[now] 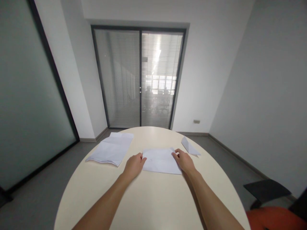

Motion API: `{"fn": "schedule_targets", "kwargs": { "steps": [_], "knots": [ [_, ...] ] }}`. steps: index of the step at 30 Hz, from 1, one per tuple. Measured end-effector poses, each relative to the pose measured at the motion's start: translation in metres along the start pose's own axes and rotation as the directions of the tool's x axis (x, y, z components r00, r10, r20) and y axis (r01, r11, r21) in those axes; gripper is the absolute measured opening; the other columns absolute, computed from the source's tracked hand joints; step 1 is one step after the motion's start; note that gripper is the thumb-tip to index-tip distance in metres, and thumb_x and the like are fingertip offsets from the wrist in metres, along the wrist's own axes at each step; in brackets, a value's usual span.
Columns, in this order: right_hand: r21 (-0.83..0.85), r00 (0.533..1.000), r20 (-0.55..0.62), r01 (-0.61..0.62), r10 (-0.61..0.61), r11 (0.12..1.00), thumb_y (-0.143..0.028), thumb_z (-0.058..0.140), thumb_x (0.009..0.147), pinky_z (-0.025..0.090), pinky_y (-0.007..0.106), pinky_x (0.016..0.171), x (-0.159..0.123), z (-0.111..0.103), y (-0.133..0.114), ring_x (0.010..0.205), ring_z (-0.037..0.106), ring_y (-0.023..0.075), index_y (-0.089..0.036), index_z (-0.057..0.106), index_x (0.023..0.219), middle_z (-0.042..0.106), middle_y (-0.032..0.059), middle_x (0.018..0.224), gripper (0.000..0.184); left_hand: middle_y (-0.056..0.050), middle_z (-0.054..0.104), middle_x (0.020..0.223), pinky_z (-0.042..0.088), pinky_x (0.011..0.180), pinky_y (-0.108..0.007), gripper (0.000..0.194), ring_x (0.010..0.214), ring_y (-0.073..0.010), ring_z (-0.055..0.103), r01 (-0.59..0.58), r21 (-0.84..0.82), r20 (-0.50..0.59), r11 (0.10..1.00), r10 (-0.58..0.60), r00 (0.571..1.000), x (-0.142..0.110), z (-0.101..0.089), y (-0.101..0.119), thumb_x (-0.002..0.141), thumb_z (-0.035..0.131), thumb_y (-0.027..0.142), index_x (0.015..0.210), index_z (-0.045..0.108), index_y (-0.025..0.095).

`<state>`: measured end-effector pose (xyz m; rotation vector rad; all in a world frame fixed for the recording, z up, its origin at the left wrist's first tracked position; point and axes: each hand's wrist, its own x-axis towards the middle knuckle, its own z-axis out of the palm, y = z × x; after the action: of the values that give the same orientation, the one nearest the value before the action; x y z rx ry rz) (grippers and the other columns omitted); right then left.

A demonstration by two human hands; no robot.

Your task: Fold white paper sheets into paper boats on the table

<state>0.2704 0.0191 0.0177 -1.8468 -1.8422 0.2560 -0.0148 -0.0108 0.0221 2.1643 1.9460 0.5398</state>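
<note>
A white sheet of paper (160, 162) lies in front of me on the round table, broad side toward me. My left hand (134, 164) pinches its left edge, the thumb on top and the curled fingers at the side. At the upper right corner, my right hand (184, 160) grips the paper between thumb and fingers. Just beyond my right hand rests a folded white paper piece (190, 147) with a pointed, triangular shape. The undersides of the fingers on both hands are hidden.
A stack of white paper sheets (112, 147) lies on the left part of the pale round table (148, 198). A chair with a red seat (275, 218) and black armrest (267, 190) stands at the lower right. Behind the table is a glazed partition with blinds (124, 80).
</note>
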Motion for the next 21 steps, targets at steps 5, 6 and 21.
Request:
{"fn": "schedule_targets", "kwargs": {
  "steps": [5,6,21],
  "knots": [
    [-0.025,0.999,0.014,0.037,-0.037,0.999,-0.04,0.051,0.094,0.039,0.028,0.066,0.0,0.001,0.001,0.079,0.067,0.0213,-0.022,0.066,0.098,0.075,0.0081,0.09,0.023,-0.012,0.072,0.105,0.043,0.084,-0.03,0.043,0.099,-0.0228,0.066,0.004,0.069,-0.006,0.998,-0.003,1.0,-0.003,0.0,0.003,0.097,0.049,0.034,0.136,0.049,0.016],
    [-0.019,0.999,0.018,0.041,-0.041,0.999,-0.038,0.052,0.093,0.039,0.028,0.067,0.0,0.001,0.001,0.079,0.067,0.0211,-0.021,0.066,0.097,0.075,0.0084,0.09,0.023,-0.013,0.072,0.106,0.042,0.087,-0.031,0.049,0.101,-0.0234,0.066,-0.005,0.083,-0.012,0.997,0.006,1.0,-0.005,-0.001,0.004,0.097,0.049,0.032,0.142,0.043,0.015],
    [0.022,0.988,0.081,0.127,-0.128,0.992,-0.035,0.051,0.093,0.04,0.028,0.067,-0.002,0.006,-0.012,0.076,0.066,0.0201,-0.018,0.066,0.107,0.074,0.0074,0.086,0.026,-0.009,0.031,0.16,0.023,0.12,-0.046,0.053,0.148,-0.0288,0.025,-0.379,0.054,-0.061,0.924,0.381,0.922,-0.022,0.006,0.021,0.097,0.046,0.04,0.148,0.043,0.025]
  ]
}}
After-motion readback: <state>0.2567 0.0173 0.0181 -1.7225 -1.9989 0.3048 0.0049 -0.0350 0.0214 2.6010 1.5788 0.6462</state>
